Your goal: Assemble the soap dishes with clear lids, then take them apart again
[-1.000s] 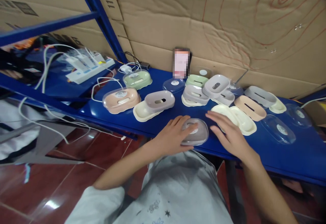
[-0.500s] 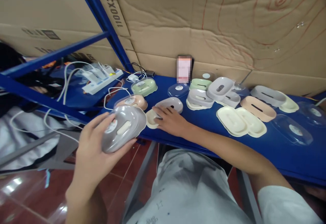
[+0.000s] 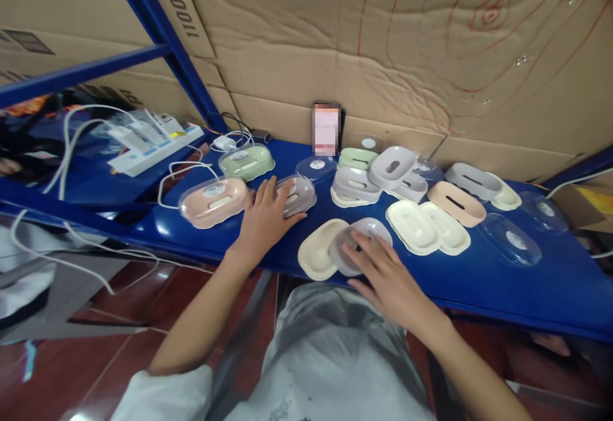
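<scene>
Head view: left hand (image 3: 265,220) lay flat, fingers spread, on assembled grey soap box (image 3: 297,193), far-centre of blue shelf (image 3: 502,293). Right hand (image 3: 385,277) rested open on grey lid (image 3: 360,243) overlapping cream tray (image 3: 320,256) at near edge. Risk judged: careless push could have slid the pair off the near edge.

Soap boxes are showing peach (image 3: 214,201), pale green (image 3: 246,161) and grey (image 3: 297,194); trays (image 3: 426,227) are looking cream. The shelf (image 3: 479,280) is gleaming deep blue, the cardboard (image 3: 335,44) showing tan with red scribbles, the floor (image 3: 96,357) dark red.
</scene>
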### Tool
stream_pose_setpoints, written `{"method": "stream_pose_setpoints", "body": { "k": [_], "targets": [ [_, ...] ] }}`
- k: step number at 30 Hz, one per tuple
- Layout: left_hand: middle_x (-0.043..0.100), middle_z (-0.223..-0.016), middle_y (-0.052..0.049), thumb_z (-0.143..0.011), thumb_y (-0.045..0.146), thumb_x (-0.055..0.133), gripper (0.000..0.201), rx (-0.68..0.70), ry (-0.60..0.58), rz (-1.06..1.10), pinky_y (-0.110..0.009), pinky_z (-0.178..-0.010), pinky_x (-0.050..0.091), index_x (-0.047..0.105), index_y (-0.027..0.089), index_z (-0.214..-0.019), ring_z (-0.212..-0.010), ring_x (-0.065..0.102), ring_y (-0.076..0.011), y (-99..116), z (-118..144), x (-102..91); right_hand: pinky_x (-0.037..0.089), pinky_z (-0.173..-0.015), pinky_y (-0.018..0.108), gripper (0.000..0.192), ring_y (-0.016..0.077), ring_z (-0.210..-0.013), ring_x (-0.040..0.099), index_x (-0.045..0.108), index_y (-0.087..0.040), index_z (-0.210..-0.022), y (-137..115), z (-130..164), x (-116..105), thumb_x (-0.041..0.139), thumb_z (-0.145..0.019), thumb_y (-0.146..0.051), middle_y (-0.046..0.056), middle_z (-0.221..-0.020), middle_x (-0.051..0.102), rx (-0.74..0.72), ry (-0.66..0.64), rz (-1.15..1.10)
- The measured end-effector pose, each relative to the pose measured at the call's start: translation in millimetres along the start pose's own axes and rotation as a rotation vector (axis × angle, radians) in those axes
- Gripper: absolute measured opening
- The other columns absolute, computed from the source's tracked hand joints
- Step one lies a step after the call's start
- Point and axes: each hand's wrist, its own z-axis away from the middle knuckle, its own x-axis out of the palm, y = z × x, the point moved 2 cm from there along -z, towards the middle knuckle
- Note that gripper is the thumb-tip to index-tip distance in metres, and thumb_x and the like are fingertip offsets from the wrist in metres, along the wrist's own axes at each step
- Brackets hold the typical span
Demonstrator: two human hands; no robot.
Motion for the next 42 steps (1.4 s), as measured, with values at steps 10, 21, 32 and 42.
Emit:
{"method": "stream_pose_setpoints", "body": {
  "k": [10,21,32,42],
  "targets": [
    [0.065,-0.143,-0.018,-0.1,0.063,0.068,0.074,0.155,0.006,0.248,-0.057,-0.104,0.06,0.044,0.028,-0.161,-0.128,0.067,-0.0394,66.6,93.9,-18.2,0.053,-0.119,0.053,0.04,0.0291,-0.149,0.058,0.066,-0.03,-0.148,50.9,29.1,-1.1,0.061,-0.108,-0.024,0.006,-0.148,0.071,0.162,0.207,-0.093],
    [0.041,-0.173,-0.016,-0.101,0.035,0.075,0.074,0.338,-0.001,0.476,-0.06,-0.127,0.048,0.04,0.033,-0.166,-0.163,0.04,-0.0367,55.9,92.2,11.4,0.05,-0.116,0.052,0.029,0.027,-0.136,0.066,0.069,-0.021,-0.137,6.7,-7.0,13.0,0.058,-0.11,-0.021,0.012,-0.139,0.074,0.017,0.153,-0.067],
    [0.051,-0.167,-0.016,-0.1,0.037,0.077,0.05,0.411,0.029,0.463,-0.059,-0.118,0.057,0.061,0.025,-0.146,-0.158,0.047,-0.0375,57.3,93.1,15.3,0.043,-0.124,0.05,0.038,0.0265,-0.147,0.058,0.064,-0.024,-0.147,27.0,10.4,4.4,0.058,-0.11,-0.026,0.01,-0.153,0.067,0.062,0.189,-0.018],
    [0.056,-0.161,-0.015,-0.1,0.029,0.077,0.038,0.377,0.048,0.532,-0.057,-0.118,0.058,0.066,0.023,-0.136,-0.153,0.052,-0.0358,57.4,91.6,13.9,0.043,-0.121,0.062,0.053,0.0369,-0.151,0.054,0.061,-0.021,-0.153,123.9,120.8,-29.3,0.037,-0.114,-0.046,0.017,-0.16,0.06,0.769,0.332,0.276]
  ]
}}
